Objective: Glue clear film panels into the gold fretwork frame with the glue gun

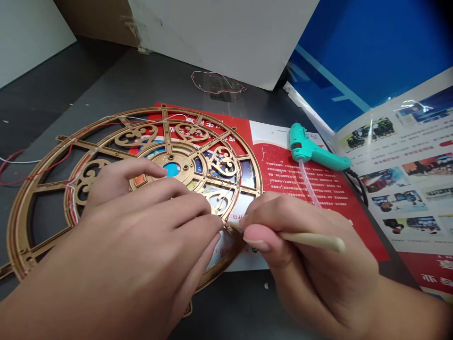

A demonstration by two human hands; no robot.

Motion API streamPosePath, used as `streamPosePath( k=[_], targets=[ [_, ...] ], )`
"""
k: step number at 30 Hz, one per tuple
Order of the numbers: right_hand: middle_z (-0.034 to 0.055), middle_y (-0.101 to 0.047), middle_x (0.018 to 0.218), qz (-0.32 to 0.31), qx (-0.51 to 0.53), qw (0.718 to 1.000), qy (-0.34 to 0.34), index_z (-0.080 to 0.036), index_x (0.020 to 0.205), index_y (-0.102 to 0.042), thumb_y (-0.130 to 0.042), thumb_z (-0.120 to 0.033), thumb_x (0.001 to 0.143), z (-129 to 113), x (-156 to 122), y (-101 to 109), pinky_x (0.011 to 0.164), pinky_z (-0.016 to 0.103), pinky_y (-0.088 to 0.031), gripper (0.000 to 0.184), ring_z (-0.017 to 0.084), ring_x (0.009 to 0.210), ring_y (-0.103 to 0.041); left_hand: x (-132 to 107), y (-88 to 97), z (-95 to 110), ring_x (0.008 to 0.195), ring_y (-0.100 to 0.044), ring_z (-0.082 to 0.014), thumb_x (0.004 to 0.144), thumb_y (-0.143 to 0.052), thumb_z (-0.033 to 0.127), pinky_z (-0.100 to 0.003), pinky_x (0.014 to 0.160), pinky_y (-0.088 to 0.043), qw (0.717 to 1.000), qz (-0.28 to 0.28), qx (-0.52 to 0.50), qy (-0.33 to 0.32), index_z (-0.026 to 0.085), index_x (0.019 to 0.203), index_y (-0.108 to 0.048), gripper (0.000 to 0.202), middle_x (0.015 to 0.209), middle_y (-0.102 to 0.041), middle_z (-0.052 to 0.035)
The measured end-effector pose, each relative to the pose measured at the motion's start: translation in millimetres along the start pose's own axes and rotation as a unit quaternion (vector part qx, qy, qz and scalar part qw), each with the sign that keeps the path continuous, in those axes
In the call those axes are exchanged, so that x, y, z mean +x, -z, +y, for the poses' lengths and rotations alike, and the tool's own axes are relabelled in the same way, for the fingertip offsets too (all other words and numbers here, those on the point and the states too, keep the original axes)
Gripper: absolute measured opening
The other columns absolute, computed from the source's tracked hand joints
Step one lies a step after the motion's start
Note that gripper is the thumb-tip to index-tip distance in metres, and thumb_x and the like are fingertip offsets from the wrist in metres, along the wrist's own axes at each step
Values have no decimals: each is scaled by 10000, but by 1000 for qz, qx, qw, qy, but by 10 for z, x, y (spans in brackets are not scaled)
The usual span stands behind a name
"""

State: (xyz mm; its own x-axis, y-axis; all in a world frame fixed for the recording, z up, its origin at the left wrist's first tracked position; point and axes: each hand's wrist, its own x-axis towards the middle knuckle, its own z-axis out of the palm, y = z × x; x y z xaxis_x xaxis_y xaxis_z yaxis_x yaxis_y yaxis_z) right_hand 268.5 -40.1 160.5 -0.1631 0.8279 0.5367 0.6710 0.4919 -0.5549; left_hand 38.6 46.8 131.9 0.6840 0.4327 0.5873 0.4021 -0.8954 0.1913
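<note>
Left hand lies flat on the gold openwork wheel frame, fingers stretched out and pressing down at its near-right rim, gripping nothing. Right hand is right beside it, thumb and fingers pinched round a thin pale wooden stick whose tip meets that same rim. The frame sits on a red leaflet on the dark table, left of centre. A teal hot glue gun lies on the leaflet, far right. Red wires trail off to the left.
</note>
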Motion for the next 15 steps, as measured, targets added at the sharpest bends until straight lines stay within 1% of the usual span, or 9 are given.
streamPosePath(
  k=[2, 5, 7, 9, 12, 15],
  targets=[
    [-49, -765, 835, -9, 11, 1000, 4, -282, 986, -637, -574, -316, 1412, -6, 24, 10, 612, 219, -611, 432, 110, 653, -739, 5, -13, 3, 905, -624, -230, 1305, -540, 322, -481, 1200, -393, 1000, 3, -1, 5, 313, 847, -606, 462, 819, -728, 72],
    [-58, -753, 825, -26, 22, 999, 7, -264, 982, -647, -586, -280, 1408, -9, 38, 15, 597, 211, -584, 431, 92, 623, -700, 4, -22, 3, 901, -632, -217, 1306, -582, 364, -474, 1214, -420, 1000, 8, 4, 9, 303, 842, -637, 471, 801, -707, 70],
    [-57, -758, 836, -25, 20, 999, 7, -263, 998, -652, -582, -284, 1411, 0, 26, 6, 628, 208, -606, 420, 94, 656, -729, 1, -21, -1, 925, -658, -209, 1309, -587, 373, -468, 1242, -423, 1000, 7, 3, 15, 316, 900, -690, 426, 837, -740, 83],
    [-50, -770, 856, -12, 12, 1000, 2, -270, 1016, -648, -560, -306, 1419, 15, 3, -4, 668, 212, -641, 414, 103, 704, -766, -2, -18, -11, 939, -673, -212, 1317, -577, 379, -473, 1237, -410, 1000, 4, 4, 8, 334, 963, -718, 383, 876, -774, 93],
    [-27, -797, 886, 9, 1, 1000, -11, -286, 1001, -629, -546, -323, 1419, 35, -25, -3, 683, 241, -673, 428, 119, 711, -772, -10, -7, -29, 913, -660, -232, 1319, -589, 410, -495, 1232, -388, 1000, -2, 0, -7, 338, 961, -695, 380, 861, -771, 85],
    [0, -821, 903, 8, 41, 999, -1, -290, 996, -654, -577, -341, 1405, 44, -35, 12, 650, 277, -668, 419, 145, 713, -782, -24, 3, -36, 917, -670, -244, 1303, -605, 391, -509, 1240, -408, 1000, -4, -5, -4, 335, 943, -670, 370, 856, -779, 75]
  ],
)
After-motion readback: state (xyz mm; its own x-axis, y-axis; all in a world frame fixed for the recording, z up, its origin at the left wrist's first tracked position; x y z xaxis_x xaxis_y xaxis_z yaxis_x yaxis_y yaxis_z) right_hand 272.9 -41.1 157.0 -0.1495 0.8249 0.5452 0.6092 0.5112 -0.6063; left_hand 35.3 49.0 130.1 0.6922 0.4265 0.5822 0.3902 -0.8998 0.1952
